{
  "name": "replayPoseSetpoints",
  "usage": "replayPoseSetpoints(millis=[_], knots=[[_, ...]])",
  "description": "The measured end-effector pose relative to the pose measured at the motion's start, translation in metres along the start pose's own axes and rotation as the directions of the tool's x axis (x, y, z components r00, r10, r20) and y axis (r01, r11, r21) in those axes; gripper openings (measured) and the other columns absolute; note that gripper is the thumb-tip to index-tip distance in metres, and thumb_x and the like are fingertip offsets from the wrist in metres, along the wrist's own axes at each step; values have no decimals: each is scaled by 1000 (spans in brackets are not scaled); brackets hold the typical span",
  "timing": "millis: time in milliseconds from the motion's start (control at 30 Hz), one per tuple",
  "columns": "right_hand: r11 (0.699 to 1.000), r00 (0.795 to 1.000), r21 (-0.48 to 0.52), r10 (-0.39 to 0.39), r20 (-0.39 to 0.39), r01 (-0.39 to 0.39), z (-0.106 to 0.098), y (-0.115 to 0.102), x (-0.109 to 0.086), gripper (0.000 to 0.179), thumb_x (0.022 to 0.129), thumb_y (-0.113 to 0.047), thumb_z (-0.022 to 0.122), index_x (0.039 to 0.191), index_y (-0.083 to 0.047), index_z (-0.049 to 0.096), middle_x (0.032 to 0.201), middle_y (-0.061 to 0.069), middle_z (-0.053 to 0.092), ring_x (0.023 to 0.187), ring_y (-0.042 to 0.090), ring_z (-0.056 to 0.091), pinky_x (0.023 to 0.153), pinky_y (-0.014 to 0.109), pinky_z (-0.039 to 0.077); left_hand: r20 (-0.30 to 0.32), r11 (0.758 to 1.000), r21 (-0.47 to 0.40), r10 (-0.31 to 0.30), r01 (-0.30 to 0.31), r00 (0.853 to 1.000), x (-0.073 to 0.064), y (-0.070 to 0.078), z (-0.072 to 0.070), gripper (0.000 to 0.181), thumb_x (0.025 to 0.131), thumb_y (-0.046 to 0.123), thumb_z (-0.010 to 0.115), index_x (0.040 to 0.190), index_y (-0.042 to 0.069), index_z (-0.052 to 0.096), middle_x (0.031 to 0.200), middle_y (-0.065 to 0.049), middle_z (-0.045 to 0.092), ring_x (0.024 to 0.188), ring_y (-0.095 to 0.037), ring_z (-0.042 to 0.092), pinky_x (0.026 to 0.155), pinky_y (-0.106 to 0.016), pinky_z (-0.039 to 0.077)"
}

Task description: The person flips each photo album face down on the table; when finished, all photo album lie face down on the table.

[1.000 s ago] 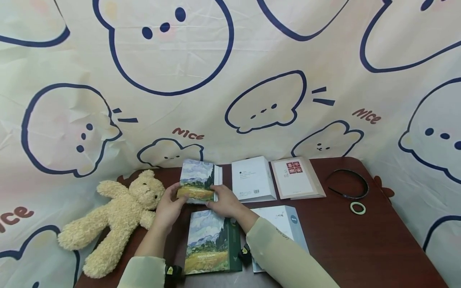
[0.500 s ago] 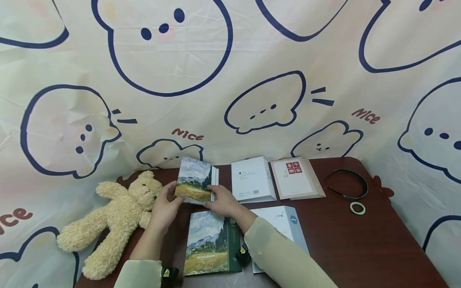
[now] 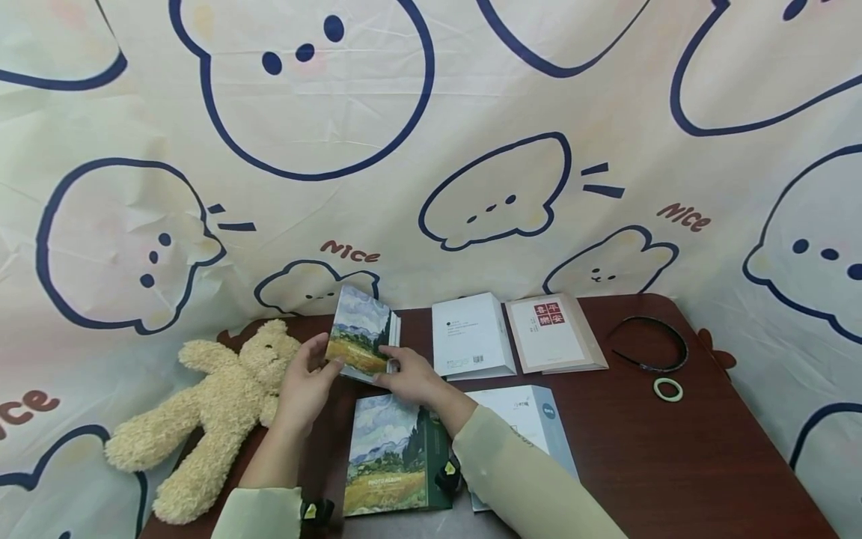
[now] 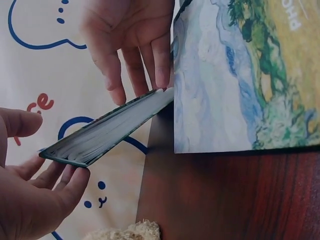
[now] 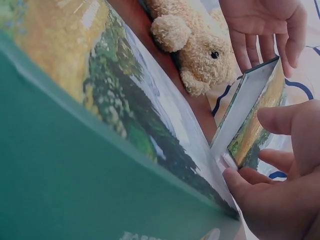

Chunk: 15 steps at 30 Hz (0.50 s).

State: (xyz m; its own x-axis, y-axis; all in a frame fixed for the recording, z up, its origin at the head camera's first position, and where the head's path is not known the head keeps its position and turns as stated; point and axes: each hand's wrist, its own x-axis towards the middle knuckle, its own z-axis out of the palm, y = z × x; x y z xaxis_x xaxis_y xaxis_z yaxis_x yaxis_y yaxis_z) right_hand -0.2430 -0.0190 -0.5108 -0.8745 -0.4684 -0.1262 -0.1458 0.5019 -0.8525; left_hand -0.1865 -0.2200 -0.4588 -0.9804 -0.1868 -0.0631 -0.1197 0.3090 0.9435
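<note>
Both hands hold a small photo album with a painted landscape cover, tilted above the table's back edge. My left hand is at its left side, thumb toward the front and fingers behind; in the left wrist view the fingertips support the edge of the album. My right hand grips the opposite side, with its thumb over the cover in the right wrist view. White page edges show along that side. Below the hands lies a larger photo album with a matching cover and green spine.
A plush bear lies at the left. A white book and a cream book stand at the back, and a pale blue-spined book lies partly under the right sleeve. Farther right are a black headband and a pale green ring.
The small photo album has shifted slightly left and up and become more tilted, with both hands moving along with it. The other things stay where they were.
</note>
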Motion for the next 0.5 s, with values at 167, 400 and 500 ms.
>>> replayPoseSetpoints(millis=[167,400,500], knots=[[999,1000,35,1,-7,-1,3,-1,0,60,101,-34,67,157,-22,48,152,10,50,133,29,55,102,49,51,-5,1000,-17,15,-15,1000,-3,2,0,57,106,17,60,159,9,38,159,-15,40,143,-35,40,114,-55,38],[999,999,40,-13,-40,14,10,-3,0,58,101,-33,68,154,-20,51,147,12,53,131,30,58,100,45,53,-8,996,-16,88,-88,996,-6,4,2,50,107,15,59,155,9,44,154,-11,47,134,-32,46,104,-49,44],[998,999,69,-9,-39,12,11,-4,0,58,101,-34,67,155,-20,51,149,13,52,132,31,57,101,45,53,-11,994,-5,108,-108,994,-6,5,3,49,107,15,59,154,10,46,152,-9,49,132,-29,48,101,-45,44]])
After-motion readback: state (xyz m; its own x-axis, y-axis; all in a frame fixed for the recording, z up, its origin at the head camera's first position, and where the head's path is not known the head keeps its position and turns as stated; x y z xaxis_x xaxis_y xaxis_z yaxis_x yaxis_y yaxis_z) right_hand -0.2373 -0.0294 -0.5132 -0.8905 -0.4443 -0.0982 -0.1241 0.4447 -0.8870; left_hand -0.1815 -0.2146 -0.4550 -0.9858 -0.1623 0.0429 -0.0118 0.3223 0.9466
